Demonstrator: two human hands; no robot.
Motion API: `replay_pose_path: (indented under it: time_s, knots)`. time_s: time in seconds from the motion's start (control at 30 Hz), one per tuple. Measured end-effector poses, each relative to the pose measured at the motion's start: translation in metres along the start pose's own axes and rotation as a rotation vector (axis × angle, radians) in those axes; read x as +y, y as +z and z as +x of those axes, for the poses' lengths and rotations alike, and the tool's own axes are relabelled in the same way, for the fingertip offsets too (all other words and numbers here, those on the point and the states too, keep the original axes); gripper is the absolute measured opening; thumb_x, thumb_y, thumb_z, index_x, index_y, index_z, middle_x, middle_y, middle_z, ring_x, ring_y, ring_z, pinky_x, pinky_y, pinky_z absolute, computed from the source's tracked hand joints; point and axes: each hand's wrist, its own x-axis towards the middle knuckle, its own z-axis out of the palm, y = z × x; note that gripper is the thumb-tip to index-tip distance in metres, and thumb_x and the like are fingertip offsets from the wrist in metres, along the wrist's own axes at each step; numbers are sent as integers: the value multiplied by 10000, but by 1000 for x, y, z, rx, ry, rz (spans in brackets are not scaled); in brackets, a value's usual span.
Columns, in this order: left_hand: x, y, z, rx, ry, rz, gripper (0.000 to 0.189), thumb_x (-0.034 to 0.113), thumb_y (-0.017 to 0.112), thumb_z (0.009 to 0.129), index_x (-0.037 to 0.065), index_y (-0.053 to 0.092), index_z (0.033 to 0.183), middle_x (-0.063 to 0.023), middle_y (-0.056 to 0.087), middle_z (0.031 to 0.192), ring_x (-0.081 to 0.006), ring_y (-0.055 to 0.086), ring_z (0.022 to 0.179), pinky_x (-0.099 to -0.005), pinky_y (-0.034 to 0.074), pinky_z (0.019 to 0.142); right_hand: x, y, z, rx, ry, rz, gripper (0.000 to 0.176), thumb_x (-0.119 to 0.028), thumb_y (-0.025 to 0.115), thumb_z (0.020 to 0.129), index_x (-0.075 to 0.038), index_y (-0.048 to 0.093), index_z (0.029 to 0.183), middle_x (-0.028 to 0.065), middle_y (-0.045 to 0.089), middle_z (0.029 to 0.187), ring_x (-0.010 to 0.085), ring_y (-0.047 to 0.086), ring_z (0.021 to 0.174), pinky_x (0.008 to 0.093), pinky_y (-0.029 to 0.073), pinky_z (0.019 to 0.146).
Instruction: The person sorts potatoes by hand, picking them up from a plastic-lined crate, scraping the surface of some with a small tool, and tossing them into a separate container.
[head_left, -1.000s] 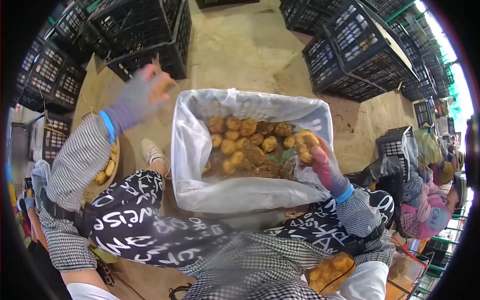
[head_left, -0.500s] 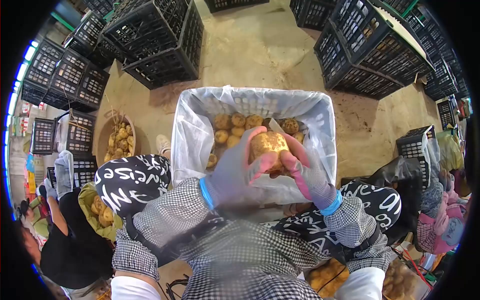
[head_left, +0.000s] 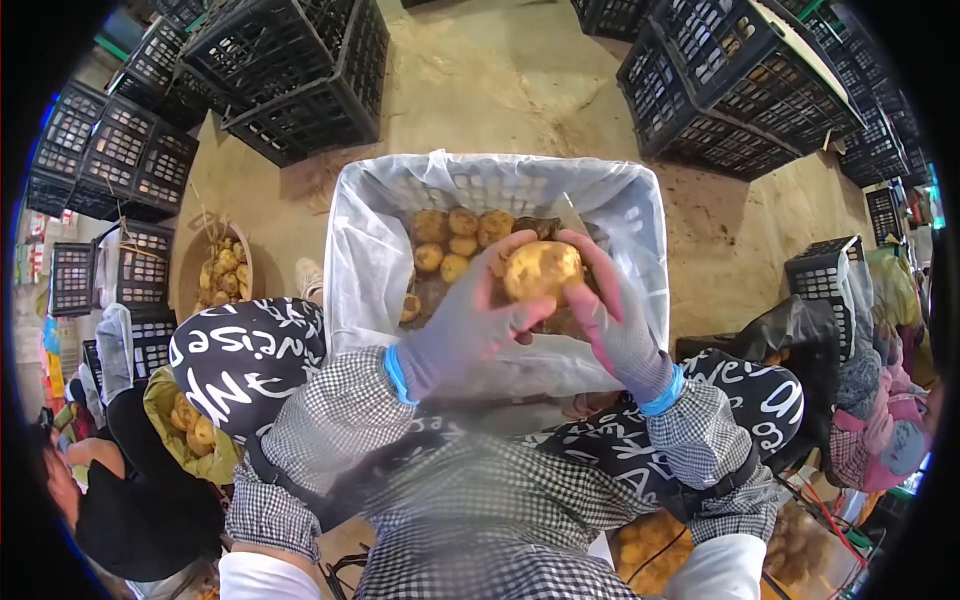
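Note:
A large, yellow-brown potato (head_left: 542, 270) with patches of soil is held between my two gloved hands. My left hand (head_left: 478, 312) curls around its left side, fingers and thumb closed on it. Against the right side press the fingers and thumb of my right hand (head_left: 618, 322). Both gloves are grey with pinkish fingers. Below them stands a crate lined with white sheeting (head_left: 343, 265). Several smaller potatoes (head_left: 462, 235) lie in its far left part; my hands hide some of the contents.
Stacked black crates (head_left: 300, 90) stand ahead on the left, with more black crates (head_left: 740, 100) ahead on the right. A round basket of potatoes (head_left: 225, 270) is beside my left knee. Near it, a green sack (head_left: 165, 400) holds potatoes. Another person's dark sleeve (head_left: 140, 440) shows at far left.
The potato has turned in my fingers and shows a different face. My view has shifted slightly, so the crate sits a little higher and further left. Both hands keep hold.

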Motion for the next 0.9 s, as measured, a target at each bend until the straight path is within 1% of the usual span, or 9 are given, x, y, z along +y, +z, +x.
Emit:
replay_pose_path:
  time_s: [0.07,0.13,0.2,0.23,0.3,0.33,0.53,0.6,0.9]
  knots:
    - [-17,-10,7,-8,351,477,710,139,772,810,25,396,1402,-88,548,1198,-158,598,939,-305,510,850,-3,8,1,45,-8,-208,633,-306,662,901,0,401,1390,136,541,1231,193,561,1095,312,470,906]
    - [-22,-4,8,-1,495,727,753,120,780,797,37,370,1423,-75,533,1211,-143,587,944,-284,507,847,-3,8,-4,72,65,-281,591,-288,672,888,-23,438,1362,161,567,1204,221,579,1099,339,474,926]
    - [-20,2,2,8,385,658,778,101,784,788,44,350,1431,-76,520,1218,-131,572,971,-264,503,849,-2,7,-4,76,175,-162,532,-308,665,891,-46,487,1319,172,607,1129,235,616,1028,347,496,887]
    - [-17,6,0,10,306,569,791,94,787,784,46,340,1435,-78,516,1218,-128,563,988,-258,500,854,5,7,0,119,-113,-346,408,-351,512,988,-3,544,1199,88,601,935,115,576,822,250,490,690]
    - [-12,13,-3,-21,42,176,815,89,793,782,46,317,1443,-90,517,1208,-129,544,1033,-261,493,878,-7,3,0,126,153,-232,359,-316,489,1004,-13,553,1185,67,602,902,83,561,755,222,467,637]
    - [-13,12,-2,-40,30,106,815,100,796,786,42,313,1440,-90,509,1215,-128,537,1047,-263,492,885,-13,2,1,125,286,-174,336,-298,478,1012,-18,557,1178,57,603,885,67,554,721,208,455,611]
    - [-7,3,1,11,155,23,817,164,806,800,24,292,1419,-89,463,1277,-142,515,1117,-293,484,939,-3,-27,16,279,23,-283,399,-156,416,1024,-64,448,1410,26,612,831,52,539,665,194,448,609]
    - [-4,1,3,53,182,121,806,173,806,802,21,296,1408,-93,449,1295,-153,508,1149,-302,475,967,-10,-24,7,167,-36,-259,463,-119,413,1017,-77,369,1476,21,606,812,55,529,660,196,447,603]
    - [-14,2,7,79,132,147,872,293,832,765,5,325,1412,-101,447,1327,-206,477,1230,-365,474,998,-13,0,-14,-24,81,-65,437,-126,426,1019,-64,419,1452,-14,535,695,37,455,573,199,404,542]
